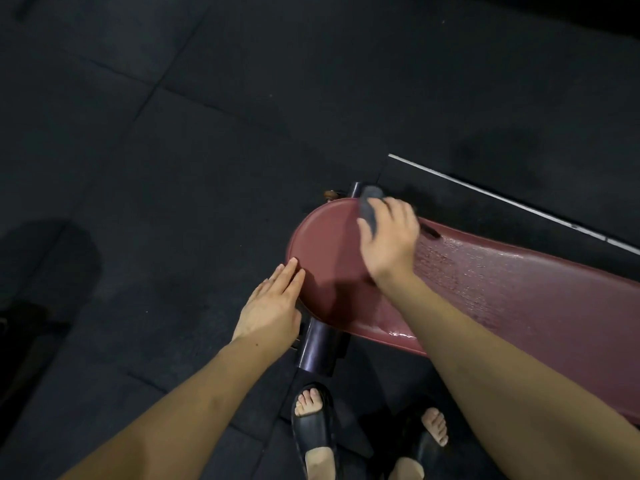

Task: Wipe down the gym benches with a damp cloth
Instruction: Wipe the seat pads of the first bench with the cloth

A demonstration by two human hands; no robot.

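From the head view, no brand, label or writing can be read on anything here.

The dark red padded vinyl gym bench runs from its rounded end at centre frame out to the right edge. The pad is smooth and matt at the rounded end, while the stretch to the right glistens with a wet sheen and beads of moisture, with a small pool shining on its near edge. A short dark slit marks the far edge just right of the right hand.

The right hand lies over the far part of the rounded end with its fingers curled round a dark grey crumpled cloth, which sticks out past the fingertips toward the far rim. The left hand rests flat with straight, closed fingers on the left rim of the rounded end, holding nothing; the two hands are well apart.

A dark cylindrical metal bench leg shows under the near side of the pad, just right of the left wrist. The black rubber tiled floor spreads wide to the left and far side. A thin white floor line runs diagonally beyond the bench on the right. Two feet in black open-toed slide sandals stand near the bench's near edge
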